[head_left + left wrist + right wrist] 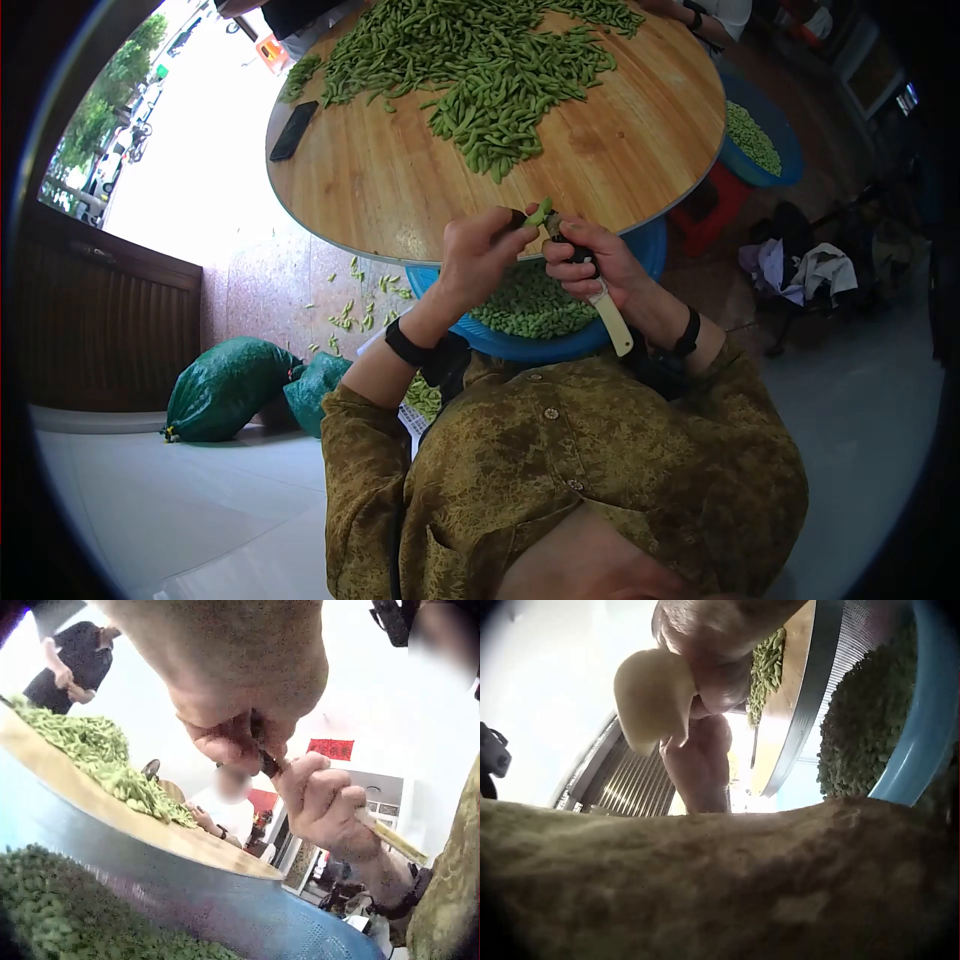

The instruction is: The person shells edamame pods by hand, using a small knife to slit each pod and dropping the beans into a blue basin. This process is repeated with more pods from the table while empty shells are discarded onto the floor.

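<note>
Over the near edge of the round wooden table (pixel 620 150), my left hand (pixel 478 255) pinches a green bean pod (pixel 541 212) between thumb and fingers. My right hand (pixel 607 262) meets it from the other side, its fingers curled round a tool with a cream handle (pixel 613 325). The handle points back towards my body; the tool's working end is hidden by the fingers. Dark coverings show at the thumb tips of both hands. Right below the hands, a blue basin (pixel 520 350) holds shelled green beans (pixel 535 303). A large heap of pods (pixel 490 125) spreads across the far tabletop.
A dark flat phone-like object (pixel 293 131) lies at the table's left edge. Green sacks (pixel 235 390) and scattered pods (pixel 345 318) are on the floor at left. Another blue basin of beans (pixel 752 140) stands at right above a red stool (pixel 712 208). Other people (pixel 75 664) are across the table.
</note>
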The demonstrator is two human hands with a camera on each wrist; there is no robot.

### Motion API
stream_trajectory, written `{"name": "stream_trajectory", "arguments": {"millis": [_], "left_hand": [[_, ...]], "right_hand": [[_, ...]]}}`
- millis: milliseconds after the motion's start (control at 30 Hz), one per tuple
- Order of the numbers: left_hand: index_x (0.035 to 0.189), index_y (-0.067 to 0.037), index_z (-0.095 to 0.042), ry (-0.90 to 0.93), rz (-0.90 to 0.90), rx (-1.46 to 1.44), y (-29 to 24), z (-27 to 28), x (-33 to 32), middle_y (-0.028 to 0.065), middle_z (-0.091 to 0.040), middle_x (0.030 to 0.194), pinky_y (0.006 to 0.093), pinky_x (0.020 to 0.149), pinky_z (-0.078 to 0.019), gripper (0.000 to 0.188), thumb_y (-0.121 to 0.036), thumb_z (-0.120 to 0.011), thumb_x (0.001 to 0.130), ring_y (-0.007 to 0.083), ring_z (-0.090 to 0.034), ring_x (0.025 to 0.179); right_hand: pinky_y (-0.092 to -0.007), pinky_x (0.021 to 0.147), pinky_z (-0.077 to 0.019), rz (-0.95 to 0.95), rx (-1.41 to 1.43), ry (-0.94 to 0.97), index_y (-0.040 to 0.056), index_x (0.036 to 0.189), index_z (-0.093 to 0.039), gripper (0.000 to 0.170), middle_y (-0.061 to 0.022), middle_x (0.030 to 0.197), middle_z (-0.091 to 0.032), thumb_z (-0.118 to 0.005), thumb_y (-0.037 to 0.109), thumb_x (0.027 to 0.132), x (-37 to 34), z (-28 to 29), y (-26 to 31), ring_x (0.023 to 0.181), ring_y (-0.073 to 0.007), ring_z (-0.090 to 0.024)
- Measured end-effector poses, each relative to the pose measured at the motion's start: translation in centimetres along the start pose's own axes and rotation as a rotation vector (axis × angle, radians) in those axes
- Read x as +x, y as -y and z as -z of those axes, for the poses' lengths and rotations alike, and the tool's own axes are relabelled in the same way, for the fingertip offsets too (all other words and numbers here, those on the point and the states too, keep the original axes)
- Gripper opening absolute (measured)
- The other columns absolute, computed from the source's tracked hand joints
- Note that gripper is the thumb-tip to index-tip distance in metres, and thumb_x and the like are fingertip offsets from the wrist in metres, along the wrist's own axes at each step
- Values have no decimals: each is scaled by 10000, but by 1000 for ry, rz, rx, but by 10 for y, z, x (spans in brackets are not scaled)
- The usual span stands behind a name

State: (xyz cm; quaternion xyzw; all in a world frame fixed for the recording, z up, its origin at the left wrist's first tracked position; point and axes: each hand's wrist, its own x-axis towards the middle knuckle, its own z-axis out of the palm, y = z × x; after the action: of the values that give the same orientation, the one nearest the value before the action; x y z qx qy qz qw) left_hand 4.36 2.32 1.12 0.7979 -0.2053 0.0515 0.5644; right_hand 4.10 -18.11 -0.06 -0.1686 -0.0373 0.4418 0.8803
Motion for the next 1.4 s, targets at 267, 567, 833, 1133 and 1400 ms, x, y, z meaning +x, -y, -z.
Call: {"name": "stream_trajectory", "arguments": {"millis": [267, 567, 833, 1133, 1400], "left_hand": [[907, -12, -622, 15, 508, -836, 1, -7, 3, 46, -613, 665, 207, 407, -357, 171, -170, -561, 932, 100, -530, 489], [929, 27, -611, 11, 453, -698, 5, -15, 8, 84, -639, 797, 217, 424, -430, 202, -158, -531, 919, 127, -612, 635], [892, 23, -601, -41, 495, -852, 13, -23, 11, 100, -633, 810, 251, 478, -450, 169, -62, -469, 830, 161, -592, 636], [865, 32, -581, 4, 595, -1015, 30, -33, 12, 116, -629, 815, 287, 588, -475, 156, -21, -449, 801, 203, -589, 664], [919, 56, -591, -48, 510, -1032, 29, -34, 5, 126, -633, 841, 300, 643, -502, 182, -19, -448, 835, 202, -611, 717]], "right_hand": [[-152, 381, -349, 105, -259, -100, 69, 1196, -466, 238, -21, 801, -504, -444, 184, 988, -4, -2, 5, 523, -50, -417], [-170, 395, -339, 270, -879, -330, 34, 1034, -573, 169, -2, 744, -548, -474, 156, 972, -3, -10, -5, 517, -35, -461], [-190, 499, -378, 470, -1297, -311, 11, 1021, -590, 168, 12, 728, -546, -503, 138, 952, 2, -9, -17, 580, -31, -484], [-188, 486, -369, 308, -1199, -352, 22, 1034, -607, 175, 23, 723, -549, -501, 131, 946, -3, -11, -5, 557, -29, -470], [-182, 479, -357, 336, -1219, -312, 20, 1008, -606, 165, 30, 711, -530, -505, 137, 949, -1, -9, -13, 553, -20, -459]]}}
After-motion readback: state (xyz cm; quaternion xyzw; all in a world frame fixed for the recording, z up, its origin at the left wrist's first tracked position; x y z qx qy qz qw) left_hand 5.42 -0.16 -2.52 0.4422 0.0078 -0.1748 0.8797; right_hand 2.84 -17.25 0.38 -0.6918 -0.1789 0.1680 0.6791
